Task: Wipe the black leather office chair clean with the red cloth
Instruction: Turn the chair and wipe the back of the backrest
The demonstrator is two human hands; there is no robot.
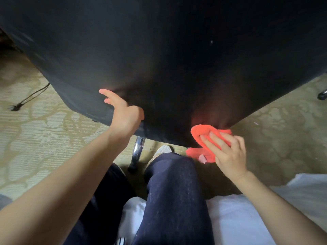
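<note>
Wiping away at the red cloth [203, 132] stage here: it's bunched up and pressed against the lower edge of the black leather office chair [159, 59], over on the right side of that edge, with a floppy bit hanging below. The right hand [228, 152] holds it, fingers laid fairly straight across the top of the wad and what looks like the thumb tucked under the loose part, so the cloth is pinched between them. You can even see a reddish glow from it on the leather just above.

The chair fills pretty much the whole upper half of the view, big dark surface tilted toward the camera. The left hand [123, 114] is braced on the same lower edge further left, holding nothing, fingers stretched out flat against the leather.

Below the edge a chrome chair leg [138, 149] pokes down, and a caster [322, 95] peeks out at far right. The person's dark trousers [173, 191] are in the middle, white bedding [238, 218] under them. Patterned beige carpet [35, 138] all around, with a black cable [30, 98] lying on it at left.
</note>
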